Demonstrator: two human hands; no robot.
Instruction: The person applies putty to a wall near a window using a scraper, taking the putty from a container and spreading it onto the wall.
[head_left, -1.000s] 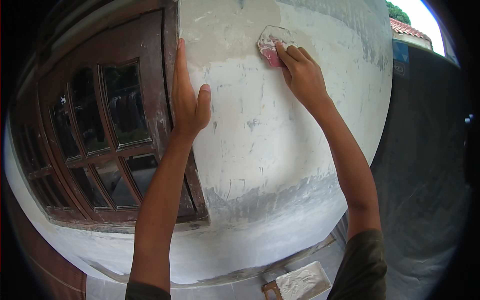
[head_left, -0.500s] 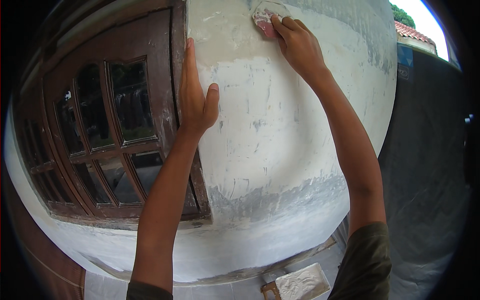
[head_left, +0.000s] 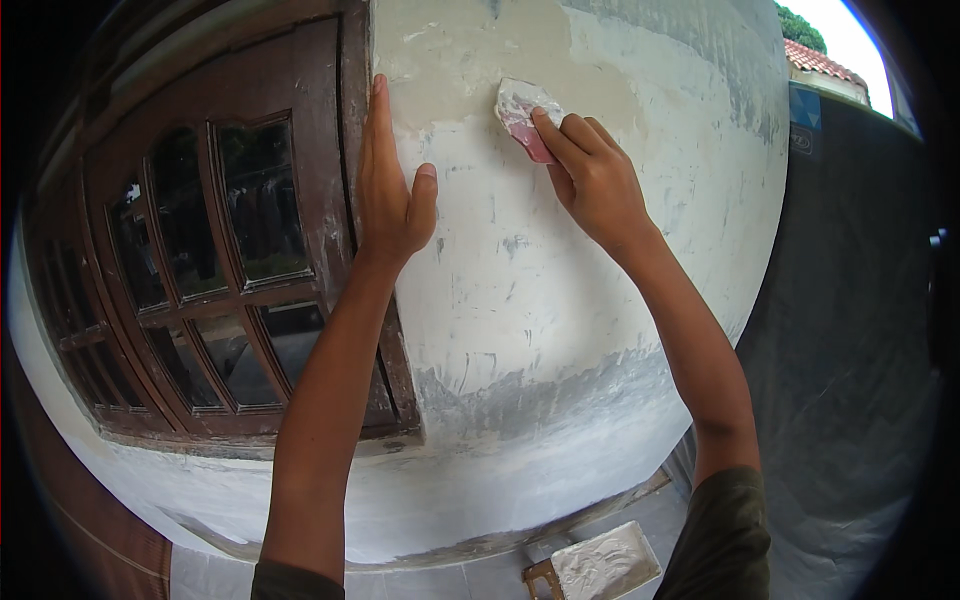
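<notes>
My right hand (head_left: 600,185) grips a pink putty scraper (head_left: 527,122) smeared with white paste, its blade against the wall (head_left: 520,270). Fresh, damp-looking beige putty (head_left: 450,60) covers the upper part of that wall, and the scraper lies over its lower edge. Below it the surface is whitish with grey scuffs. My left hand (head_left: 393,190) rests upright along the edge of the brown wooden window frame (head_left: 355,120), fingers straight and together, thumb held apart; it holds nothing.
A tray of white putty (head_left: 610,562) stands on the grey tiled floor below, with a brown-handled tool (head_left: 541,580) at its left end. Dark sheeting (head_left: 850,330) hangs along the right. Glass panes (head_left: 262,200) fill the window on the left.
My right hand has drawn the scraper downward and slightly left across the wall. The beige putty patch now reaches further right. My left hand stays almost where it was.
</notes>
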